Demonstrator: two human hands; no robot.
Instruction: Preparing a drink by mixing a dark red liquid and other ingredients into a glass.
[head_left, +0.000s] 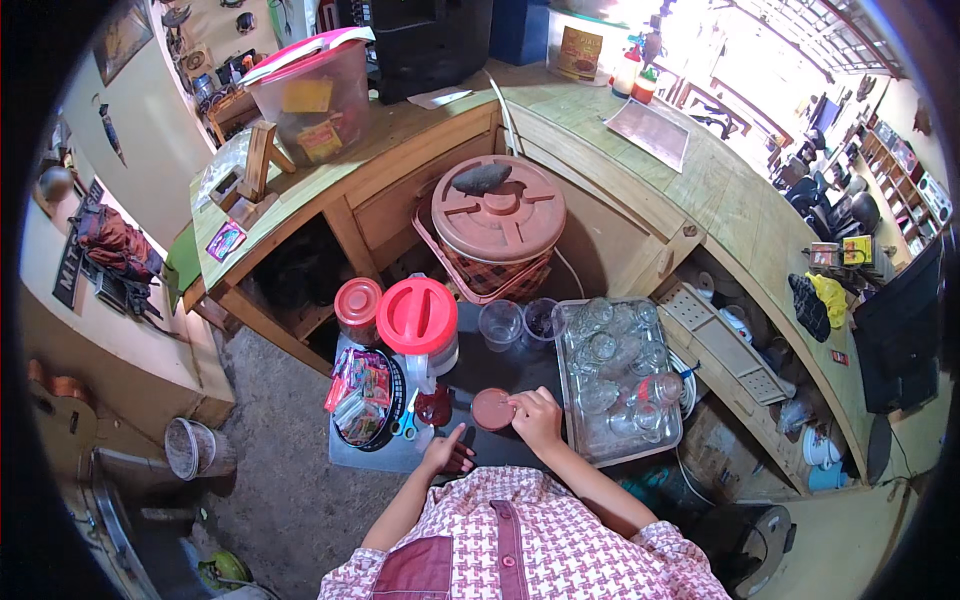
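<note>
My right hand (536, 420) pinches the edge of a round brown lid (493, 409) above the dark tabletop (480, 375); what lies under the lid is hidden. My left hand (448, 454) is near the table's front edge, thumb apart from the fingers, with nothing seen in it. Just beyond it stands a small container of dark red content (433, 406). Scissors with blue handles (406, 425) lie left of that, beside a black basket (395, 401) of sachets. A clear pitcher with a red lid (417, 315) stands behind.
A metal tray (622, 450) of upturned glassware is at the right. Two clear plastic cups (500, 324) and a red-lidded jar (358, 304) stand at the back. Beyond is a plaid drum with a brown lid (499, 214) and a stone on top. A wooden counter (570, 127) curves around the table.
</note>
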